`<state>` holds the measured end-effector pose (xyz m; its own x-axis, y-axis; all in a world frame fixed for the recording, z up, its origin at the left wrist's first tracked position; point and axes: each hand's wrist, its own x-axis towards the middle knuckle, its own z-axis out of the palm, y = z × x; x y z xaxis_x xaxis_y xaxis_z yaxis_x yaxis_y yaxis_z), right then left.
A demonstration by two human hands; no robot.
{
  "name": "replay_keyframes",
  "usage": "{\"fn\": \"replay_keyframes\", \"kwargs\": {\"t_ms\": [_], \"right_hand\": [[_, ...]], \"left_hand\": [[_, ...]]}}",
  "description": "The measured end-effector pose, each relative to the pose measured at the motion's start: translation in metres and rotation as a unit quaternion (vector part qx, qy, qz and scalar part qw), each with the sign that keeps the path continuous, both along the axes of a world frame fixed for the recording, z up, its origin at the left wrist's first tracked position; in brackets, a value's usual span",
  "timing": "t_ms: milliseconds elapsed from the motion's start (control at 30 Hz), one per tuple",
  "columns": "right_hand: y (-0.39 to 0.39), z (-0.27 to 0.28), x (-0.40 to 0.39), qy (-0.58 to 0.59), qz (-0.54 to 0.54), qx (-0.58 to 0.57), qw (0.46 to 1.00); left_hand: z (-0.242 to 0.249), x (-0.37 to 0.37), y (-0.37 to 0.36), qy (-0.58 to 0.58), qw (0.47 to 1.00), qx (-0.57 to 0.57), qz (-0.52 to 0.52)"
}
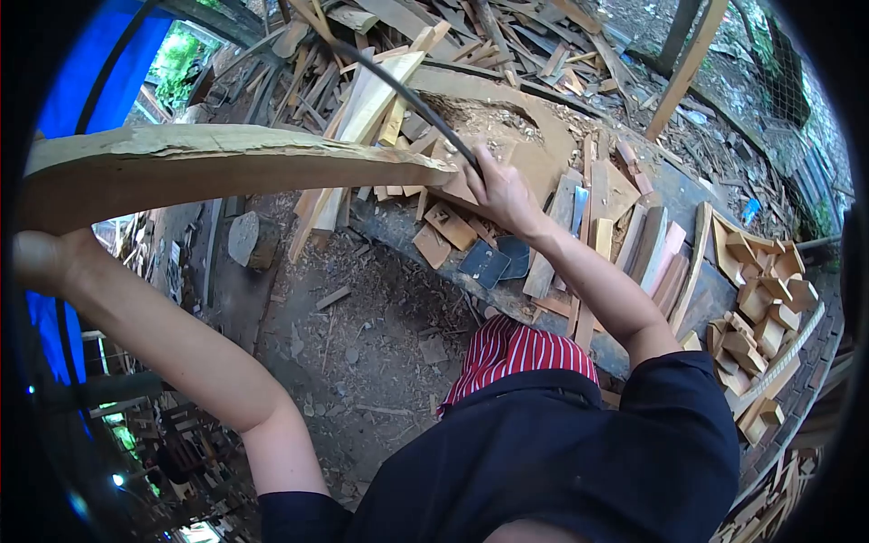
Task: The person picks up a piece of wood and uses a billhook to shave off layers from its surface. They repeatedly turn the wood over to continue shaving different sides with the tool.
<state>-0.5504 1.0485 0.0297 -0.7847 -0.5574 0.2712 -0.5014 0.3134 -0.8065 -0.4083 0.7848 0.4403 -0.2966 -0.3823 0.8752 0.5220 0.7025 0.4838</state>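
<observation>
Curved timber spanning the gap between left hand and right hand

At far left, left hand just under the timber's broad end, blurred and cut by the view's dark rim; no telling how far closed, though apparently bearing weight there. Beyond that hand, blue sheet. Rightward from it, curved timber up in the air, tapering to a tip just beside the right hand. Likely stiff and fairly heavy, more so toward the broad end; ragged along the upper edge, perhaps splintery. Best taken from beneath at the broad end, with a second hold on the smoother face near the tip. Lower down, between the hands, log block. Slanting to the right hand from upper left, dark rod. Right hand curled nearly closed around the rod's lower end; contact with the timber unclear. Just under that hand, wooden offcuts and dark flat pieces; beyond it, wooden slab; farther right, tabletop with wooden strips, then wooden blocks.
</observation>
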Motion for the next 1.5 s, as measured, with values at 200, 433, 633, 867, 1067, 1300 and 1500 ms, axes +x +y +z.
{"fn": "replay_keyframes", "kwargs": {"t_ms": [200, 433, 633, 867, 1067, 1300, 1500], "right_hand": [[0.019, -0.109, -0.002, -0.064, 0.036, 0.263, 0.962], [0.010, -0.003, -0.006, -0.038, 0.055, 0.064, 0.996], [0.005, -0.010, 0.009, 0.009, 0.018, 0.031, 0.999], [0.026, -0.134, 0.006, -0.074, 0.010, 0.231, 0.970], [0.016, 0.019, 0.005, -0.041, 0.020, 0.043, 0.998], [0.031, -0.109, 0.021, -0.063, -0.003, 0.153, 0.986], [0.032, -0.133, 0.008, -0.096, 0.017, 0.218, 0.971]], "left_hand": [[-0.019, -0.012, 0.042, 0.051, 0.995, 0.059, 0.058], [-0.002, -0.012, 0.013, 0.017, 0.999, 0.028, 0.011], [-0.021, -0.024, 0.070, 0.000, 1.000, -0.023, -0.017], [-0.020, -0.014, 0.055, 0.036, 0.998, 0.037, 0.026], [-0.006, -0.023, 0.037, 0.008, 0.999, 0.027, 0.029], [-0.007, -0.016, 0.020, 0.003, 0.999, 0.023, -0.032], [-0.011, -0.012, 0.027, 0.017, 0.999, 0.039, 0.008]]}}
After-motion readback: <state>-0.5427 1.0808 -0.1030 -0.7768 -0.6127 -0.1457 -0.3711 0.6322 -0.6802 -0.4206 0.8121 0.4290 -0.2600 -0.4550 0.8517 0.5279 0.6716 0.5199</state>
